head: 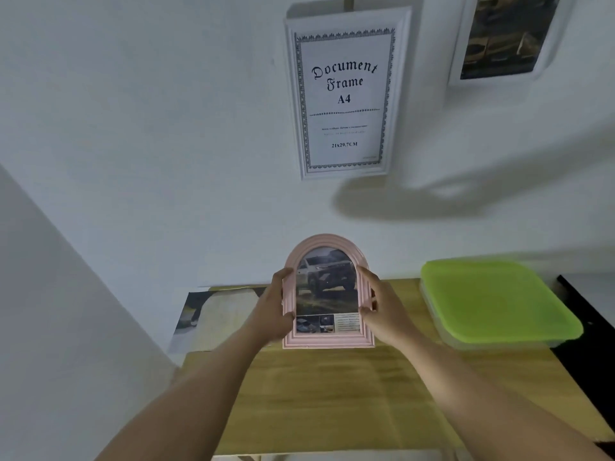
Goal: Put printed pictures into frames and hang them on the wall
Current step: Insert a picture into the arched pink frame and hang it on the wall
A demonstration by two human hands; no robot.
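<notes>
Pink arched frame (327, 341), held upright above a wooden table (332, 394), its front facing the viewer. At far left, a loose printed picture (213, 314) lies on the table, probably waiting for a frame. The left hand (274, 307) grips the frame's left edge and the right hand (379, 311) grips its right edge, likely to keep it level for hanging. The frame has ridged pink moulding, a rounded top and a flat base; inside is a print of an off-road car (326, 277). Above it, a white document frame (346, 94) hangs on the wall, with another hung frame (506, 34) to its right. A green-lidded box (492, 301) sits at the table's right.
</notes>
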